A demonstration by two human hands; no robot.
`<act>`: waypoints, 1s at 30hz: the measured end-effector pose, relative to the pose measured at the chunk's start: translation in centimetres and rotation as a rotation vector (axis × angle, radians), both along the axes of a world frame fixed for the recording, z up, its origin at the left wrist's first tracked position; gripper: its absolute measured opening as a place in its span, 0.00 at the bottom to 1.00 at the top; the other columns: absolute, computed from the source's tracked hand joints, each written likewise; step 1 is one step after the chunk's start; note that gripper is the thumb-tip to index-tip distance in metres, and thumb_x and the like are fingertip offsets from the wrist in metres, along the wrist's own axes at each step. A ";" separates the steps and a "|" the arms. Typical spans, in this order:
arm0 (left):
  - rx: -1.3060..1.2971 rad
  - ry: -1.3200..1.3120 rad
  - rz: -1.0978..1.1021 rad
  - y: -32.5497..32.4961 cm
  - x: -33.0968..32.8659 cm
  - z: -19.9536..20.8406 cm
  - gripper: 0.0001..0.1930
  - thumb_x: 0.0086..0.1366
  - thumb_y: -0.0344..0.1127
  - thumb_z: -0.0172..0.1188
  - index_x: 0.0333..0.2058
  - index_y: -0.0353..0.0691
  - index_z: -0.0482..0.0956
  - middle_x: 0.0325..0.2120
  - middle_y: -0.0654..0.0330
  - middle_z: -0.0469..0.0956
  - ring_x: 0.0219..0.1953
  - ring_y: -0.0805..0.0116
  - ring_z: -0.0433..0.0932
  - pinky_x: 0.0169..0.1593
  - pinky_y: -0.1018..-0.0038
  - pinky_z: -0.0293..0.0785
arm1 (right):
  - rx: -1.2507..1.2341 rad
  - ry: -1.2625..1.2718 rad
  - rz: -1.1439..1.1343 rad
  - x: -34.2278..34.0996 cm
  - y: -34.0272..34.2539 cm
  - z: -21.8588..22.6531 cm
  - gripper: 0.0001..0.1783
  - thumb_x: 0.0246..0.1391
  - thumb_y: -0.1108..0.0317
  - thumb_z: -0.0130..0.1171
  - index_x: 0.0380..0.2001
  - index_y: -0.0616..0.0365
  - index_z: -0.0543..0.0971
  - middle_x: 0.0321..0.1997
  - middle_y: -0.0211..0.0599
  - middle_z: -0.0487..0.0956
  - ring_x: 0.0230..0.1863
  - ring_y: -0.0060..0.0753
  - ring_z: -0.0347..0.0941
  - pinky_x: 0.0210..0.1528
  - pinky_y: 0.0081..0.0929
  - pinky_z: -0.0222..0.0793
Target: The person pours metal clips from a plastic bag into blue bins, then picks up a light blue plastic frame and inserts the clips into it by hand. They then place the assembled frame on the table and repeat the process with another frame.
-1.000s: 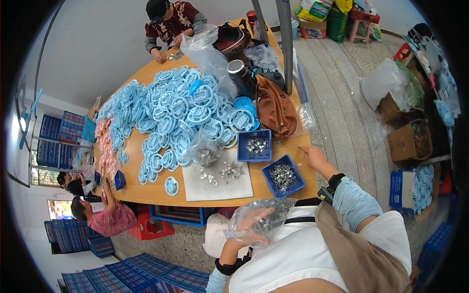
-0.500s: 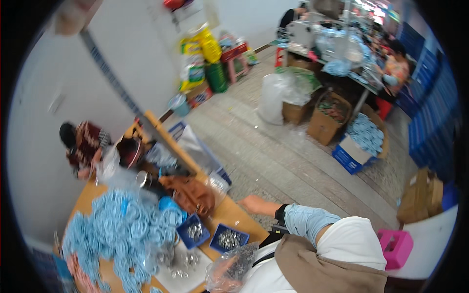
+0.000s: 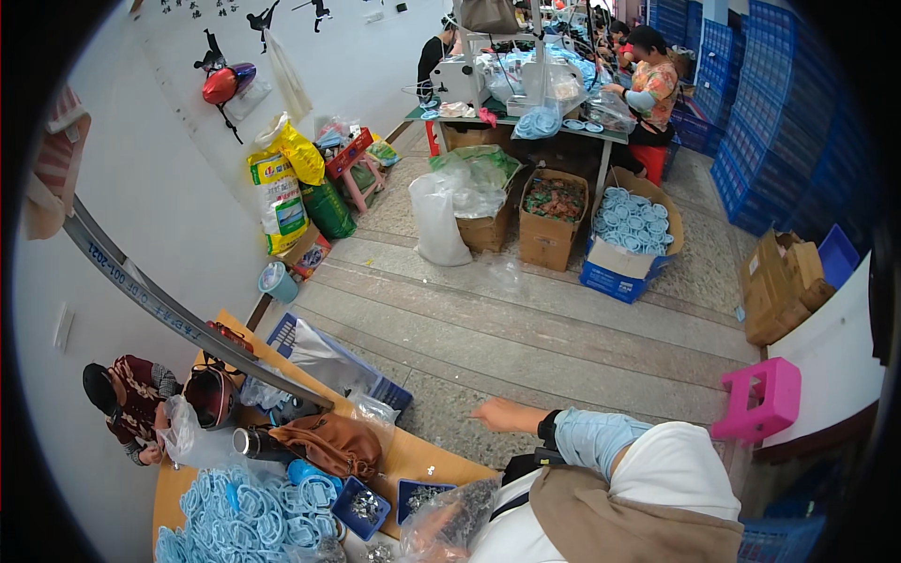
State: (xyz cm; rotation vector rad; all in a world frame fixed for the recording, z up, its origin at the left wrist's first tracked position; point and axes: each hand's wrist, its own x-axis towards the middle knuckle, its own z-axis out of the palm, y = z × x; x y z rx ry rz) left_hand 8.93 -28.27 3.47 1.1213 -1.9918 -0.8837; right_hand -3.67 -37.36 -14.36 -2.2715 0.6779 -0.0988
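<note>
My left hand (image 3: pixel 439 527), low in the picture by the table's edge, is closed on a crinkled clear plastic bag (image 3: pixel 469 507); part of the hand shows through the film. My right hand (image 3: pixel 507 415) reaches out past a dark wristband and a light-blue sleeve, above the floor beside the table. Its fingers are curled in, and nothing shows in them. Near my left hand stand two small blue trays (image 3: pixel 360 507) of shiny metal pieces. A heap of light-blue looped straps or bands (image 3: pixel 244 516) covers the near part of the wooden table (image 3: pixel 427 455).
Farther along the table are a brown bag (image 3: pixel 328 446), a dark flask (image 3: pixel 258 444) and a curved metal pole (image 3: pixel 188 324). A person (image 3: pixel 131 403) is beyond. Cartons (image 3: pixel 554 235) stand under a far worktable with seated people. A pink stool (image 3: pixel 758 399) is on the right.
My view has swung up and to the right, so the table sits lower and more of the far room shows. Both hands keep nearly the same place in the picture, the bag still in the left.
</note>
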 end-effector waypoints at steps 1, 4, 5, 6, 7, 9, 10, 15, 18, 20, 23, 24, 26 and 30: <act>0.002 0.000 0.002 0.1 0.0 -0.1 0.45 0.30 0.55 0.70 0.52 0.43 0.68 0.46 0.52 0.71 0.49 0.53 0.68 0.53 0.63 0.61 | 0.003 0.002 0.014 0.1 0.0 0.0 0.16 0.42 0.74 0.47 0.37 0.56 0.76 0.33 0.54 0.75 0.37 0.56 0.71 0.37 0.44 0.67; 0.006 -0.002 0.014 0.4 0.1 -0.1 0.45 0.30 0.55 0.70 0.52 0.43 0.68 0.46 0.52 0.71 0.49 0.53 0.68 0.53 0.63 0.61 | 0.014 0.038 0.054 0.7 0.1 1.8 0.19 0.43 0.74 0.46 0.41 0.55 0.76 0.36 0.52 0.76 0.39 0.55 0.71 0.40 0.43 0.67; 0.007 -0.003 0.020 0.5 0.1 -0.1 0.45 0.31 0.55 0.69 0.52 0.43 0.68 0.46 0.52 0.71 0.49 0.53 0.68 0.53 0.63 0.61 | 0.022 0.072 0.075 0.9 0.1 2.4 0.20 0.44 0.74 0.45 0.43 0.55 0.75 0.37 0.51 0.76 0.40 0.54 0.71 0.41 0.43 0.68; 0.007 -0.004 0.026 0.6 0.2 0.0 0.45 0.31 0.55 0.69 0.52 0.43 0.68 0.46 0.52 0.71 0.49 0.53 0.68 0.53 0.63 0.61 | 0.021 0.072 0.080 1.2 0.1 2.2 0.20 0.44 0.74 0.45 0.43 0.55 0.75 0.37 0.51 0.76 0.40 0.54 0.71 0.41 0.43 0.68; 0.008 -0.006 0.030 0.7 0.3 0.0 0.45 0.31 0.55 0.69 0.52 0.43 0.68 0.46 0.52 0.71 0.49 0.53 0.68 0.53 0.63 0.61 | 0.033 0.086 0.073 1.5 0.0 1.8 0.20 0.44 0.74 0.45 0.43 0.55 0.75 0.38 0.51 0.76 0.41 0.53 0.71 0.42 0.42 0.67; 0.007 -0.009 0.036 0.8 0.5 0.0 0.45 0.31 0.55 0.69 0.52 0.43 0.68 0.46 0.52 0.71 0.49 0.53 0.68 0.53 0.63 0.61 | 0.044 0.099 0.067 1.9 0.0 1.7 0.19 0.45 0.74 0.45 0.43 0.55 0.75 0.38 0.51 0.76 0.42 0.53 0.71 0.42 0.42 0.67; 0.008 -0.009 0.040 0.9 0.6 0.0 0.45 0.31 0.55 0.69 0.52 0.43 0.68 0.46 0.52 0.71 0.49 0.53 0.68 0.53 0.63 0.61 | 0.050 0.095 0.061 2.0 0.2 2.1 0.19 0.45 0.74 0.45 0.43 0.55 0.75 0.39 0.50 0.76 0.42 0.52 0.71 0.43 0.42 0.67; 0.016 0.000 0.052 1.6 0.9 -0.4 0.45 0.31 0.55 0.69 0.52 0.43 0.68 0.46 0.52 0.71 0.49 0.53 0.68 0.53 0.63 0.61 | 0.045 0.081 0.073 2.3 0.7 1.9 0.19 0.45 0.74 0.45 0.43 0.55 0.76 0.40 0.50 0.76 0.43 0.51 0.71 0.43 0.42 0.67; 0.028 0.006 0.078 2.3 1.0 -0.5 0.46 0.31 0.55 0.69 0.52 0.43 0.68 0.46 0.52 0.71 0.49 0.53 0.68 0.53 0.63 0.61 | 0.060 0.088 0.118 2.3 1.2 1.1 0.19 0.45 0.73 0.46 0.42 0.54 0.76 0.40 0.49 0.76 0.43 0.51 0.71 0.43 0.42 0.67; 0.039 0.004 0.107 3.3 1.5 -0.6 0.46 0.31 0.55 0.69 0.52 0.43 0.68 0.46 0.52 0.71 0.49 0.53 0.68 0.53 0.63 0.61 | 0.080 0.154 0.070 2.5 1.6 1.2 0.19 0.44 0.72 0.47 0.42 0.52 0.76 0.40 0.48 0.76 0.42 0.52 0.71 0.43 0.41 0.67; 0.070 0.005 0.182 5.5 2.3 -1.0 0.46 0.31 0.56 0.69 0.52 0.43 0.68 0.46 0.52 0.71 0.48 0.53 0.68 0.53 0.63 0.61 | 0.047 0.081 0.114 2.9 1.7 -1.7 0.19 0.43 0.70 0.48 0.42 0.50 0.77 0.37 0.48 0.76 0.38 0.52 0.72 0.41 0.42 0.68; 0.084 0.006 0.216 6.6 2.6 -1.1 0.46 0.31 0.56 0.69 0.52 0.43 0.68 0.46 0.52 0.71 0.48 0.53 0.68 0.53 0.63 0.61 | 0.059 0.082 0.148 3.1 1.9 -2.1 0.19 0.43 0.70 0.48 0.42 0.50 0.77 0.37 0.48 0.76 0.38 0.52 0.72 0.41 0.42 0.68; 0.129 0.013 0.305 9.6 2.9 -1.5 0.46 0.31 0.56 0.69 0.52 0.43 0.68 0.46 0.52 0.71 0.48 0.53 0.68 0.53 0.63 0.61 | 0.010 0.141 0.187 4.0 2.1 -2.1 0.19 0.42 0.70 0.48 0.41 0.49 0.77 0.35 0.48 0.76 0.35 0.52 0.73 0.38 0.43 0.68; 0.231 0.035 0.507 17.0 2.2 -1.9 0.46 0.31 0.56 0.69 0.52 0.43 0.68 0.46 0.52 0.71 0.48 0.53 0.68 0.53 0.63 0.61 | -0.001 0.121 0.266 4.4 2.3 -3.1 0.19 0.41 0.71 0.47 0.40 0.50 0.77 0.32 0.49 0.76 0.32 0.54 0.72 0.34 0.46 0.67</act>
